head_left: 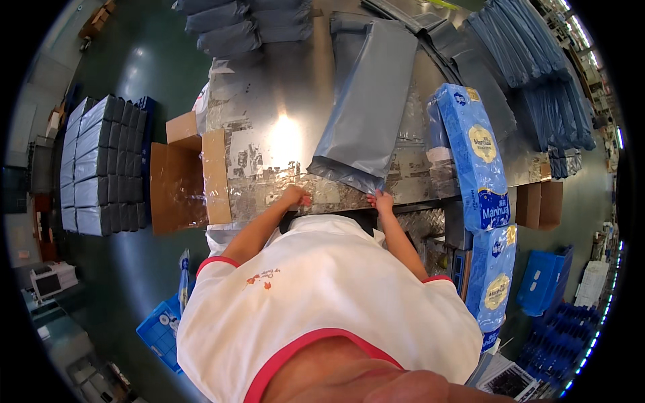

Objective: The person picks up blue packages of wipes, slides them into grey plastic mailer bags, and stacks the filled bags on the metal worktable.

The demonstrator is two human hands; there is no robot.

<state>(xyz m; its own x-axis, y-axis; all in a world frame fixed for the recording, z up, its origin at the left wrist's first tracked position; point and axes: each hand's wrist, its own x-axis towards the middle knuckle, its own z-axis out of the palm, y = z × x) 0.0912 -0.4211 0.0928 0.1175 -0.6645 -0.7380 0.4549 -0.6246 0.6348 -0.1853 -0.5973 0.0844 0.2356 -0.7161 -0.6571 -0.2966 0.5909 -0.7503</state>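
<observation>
A long grey plastic mailing bag (373, 107) lies slantwise on the metal worktable (265, 94), its open-looking near end toward me. At the near right corner of that end, my right hand (381, 201) has its fingers closed on the bag's edge. To the left of the bag, over the table's front edge, my left hand (294, 196) is closed with its fingertips together. A small red piece (306, 201) shows at those fingertips; its kind is too small to tell.
Stacked grey bundles (228, 27) sit at the table's far left, and piled grey bags (517, 47) at the far right. Blue-wrapped packs (476, 148) stand at my right. An open cardboard box (176, 188) is at the left edge, near a bundle stack (104, 168).
</observation>
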